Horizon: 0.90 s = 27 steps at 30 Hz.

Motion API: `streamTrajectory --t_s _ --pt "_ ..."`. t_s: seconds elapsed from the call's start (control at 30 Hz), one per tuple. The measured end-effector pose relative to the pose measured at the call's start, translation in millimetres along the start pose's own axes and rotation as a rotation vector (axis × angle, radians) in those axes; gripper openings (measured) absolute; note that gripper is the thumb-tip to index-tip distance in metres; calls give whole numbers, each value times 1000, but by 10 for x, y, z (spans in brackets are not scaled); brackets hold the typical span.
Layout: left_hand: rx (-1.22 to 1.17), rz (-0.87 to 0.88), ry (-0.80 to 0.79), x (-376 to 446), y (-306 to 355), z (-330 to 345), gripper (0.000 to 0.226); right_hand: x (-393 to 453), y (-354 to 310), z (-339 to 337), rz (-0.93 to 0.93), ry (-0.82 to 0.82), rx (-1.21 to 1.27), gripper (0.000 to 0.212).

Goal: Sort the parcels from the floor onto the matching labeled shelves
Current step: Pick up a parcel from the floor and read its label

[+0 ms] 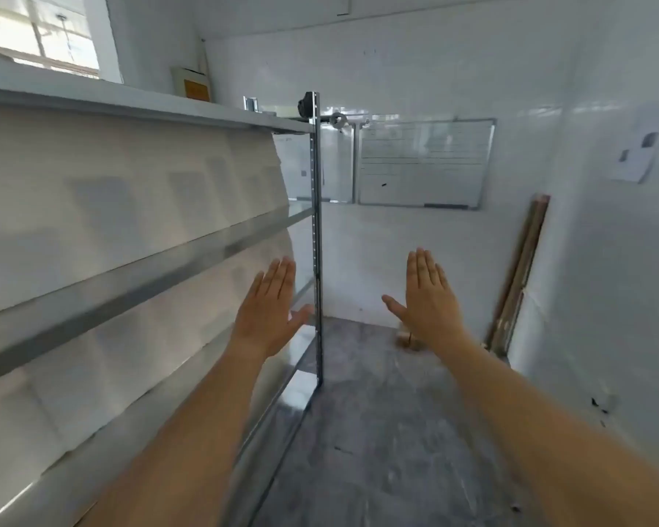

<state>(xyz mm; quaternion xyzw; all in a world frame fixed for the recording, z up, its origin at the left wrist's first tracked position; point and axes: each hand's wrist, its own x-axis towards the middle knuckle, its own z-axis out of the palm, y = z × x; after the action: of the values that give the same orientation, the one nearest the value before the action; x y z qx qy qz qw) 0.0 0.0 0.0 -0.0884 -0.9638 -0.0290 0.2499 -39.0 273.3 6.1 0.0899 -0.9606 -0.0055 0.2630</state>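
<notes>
A grey metal shelf rack (316,237) runs along the left wall, its boards blurred by motion. Both arms stretch forward, palms down. My left hand (271,310) is flat with fingers together and thumb out, just in front of the rack's end post. My right hand (428,294) is flat too, held over the floor to the right of the post. Neither hand holds anything. No parcels show on the floor (377,431) in this view, and no shelf labels are readable.
A whiteboard (423,165) hangs on the far wall. Long wooden strips (518,275) lean in the right corner. A small box (193,87) and a few small items sit on the rack's top board. A small brown object (406,342) lies by the far wall.
</notes>
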Motion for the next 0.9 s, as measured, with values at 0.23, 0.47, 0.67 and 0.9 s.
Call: streamTrajectory --t_s 0.23,0.47,0.67,0.9 --pt "-46 95 51 576 573 363 94 119 556 102 43 -48 -91 89" --pt "-63 134 -13 884 796 654 76 197 822 363 94 -94 -81 89" --pt "-70 187 -59 1125 883 1071 75 310 848 735 120 -152 -67 87" --pt "-118 193 -86 1615 647 1579 74 755 653 1289 142 -212 -43 84"
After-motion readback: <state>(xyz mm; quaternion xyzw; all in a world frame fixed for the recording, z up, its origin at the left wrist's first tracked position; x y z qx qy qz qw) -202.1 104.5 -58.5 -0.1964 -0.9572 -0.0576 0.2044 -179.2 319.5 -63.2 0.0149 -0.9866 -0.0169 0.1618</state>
